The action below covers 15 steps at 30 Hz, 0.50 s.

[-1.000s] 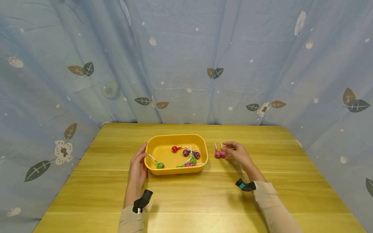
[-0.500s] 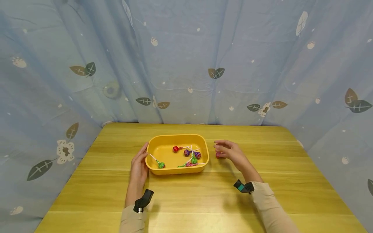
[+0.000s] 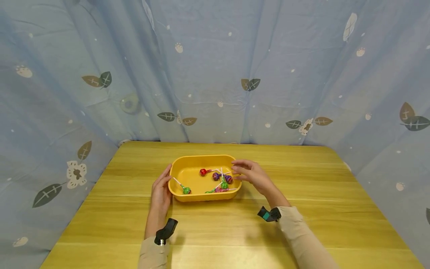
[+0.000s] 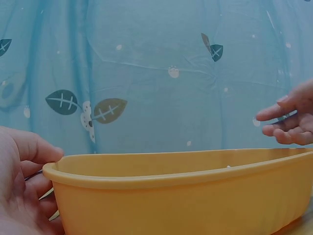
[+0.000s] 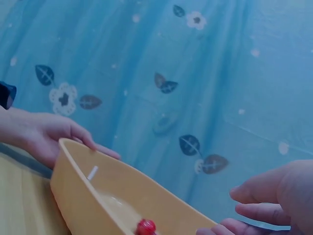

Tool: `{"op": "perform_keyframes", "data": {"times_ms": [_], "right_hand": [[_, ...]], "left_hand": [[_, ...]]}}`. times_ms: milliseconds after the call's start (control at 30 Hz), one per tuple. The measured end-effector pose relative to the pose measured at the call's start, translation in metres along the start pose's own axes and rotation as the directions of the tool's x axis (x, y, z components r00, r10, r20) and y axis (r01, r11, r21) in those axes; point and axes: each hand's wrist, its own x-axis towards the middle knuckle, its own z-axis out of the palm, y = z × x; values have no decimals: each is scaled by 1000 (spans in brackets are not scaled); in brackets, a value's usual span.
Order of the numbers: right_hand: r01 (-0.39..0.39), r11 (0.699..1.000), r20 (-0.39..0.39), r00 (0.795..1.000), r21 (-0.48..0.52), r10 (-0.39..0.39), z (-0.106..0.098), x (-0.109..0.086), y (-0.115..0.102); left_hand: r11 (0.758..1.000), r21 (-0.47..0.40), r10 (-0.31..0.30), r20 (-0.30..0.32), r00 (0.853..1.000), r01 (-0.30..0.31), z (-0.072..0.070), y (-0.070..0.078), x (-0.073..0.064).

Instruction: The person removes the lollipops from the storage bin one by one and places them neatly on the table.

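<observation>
A yellow plastic bin [image 3: 201, 197] on the wooden table holds several lollipops. Inside, a red lollipop [image 3: 203, 172] lies near the back, purple lollipops [image 3: 216, 176] and green and pink ones cluster at the right, and a green lollipop [image 3: 186, 190] leans at the left end. My left hand [image 3: 160, 196] rests against the bin's left end, its fingers along the outer wall and a fingertip at the rim. My right hand [image 3: 253, 175] is at the right rim with fingers spread and loosely bent; nothing shows between them. The spot where two pink lollipops lay is covered by this hand.
The wooden table [image 3: 215, 231] reaches forward to a pale blue patterned curtain [image 3: 215, 74], which hangs behind it and at both sides. A black camera mount is strapped at each wrist, over beige sleeves [image 3: 302, 231].
My right hand has moved left from the two pink lollipops on the table to the bin's right rim, and those lollipops have gone out of sight. The left hand stays at the bin.
</observation>
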Motion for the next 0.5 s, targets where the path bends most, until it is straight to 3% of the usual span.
{"op": "perform_keyframes", "data": {"times_ms": [500], "right_hand": [[-14,1000,179,984,27,9,51,24,3]], "left_hand": [[1000,-12,-6,0,1000,6,0,1,-1]]}}
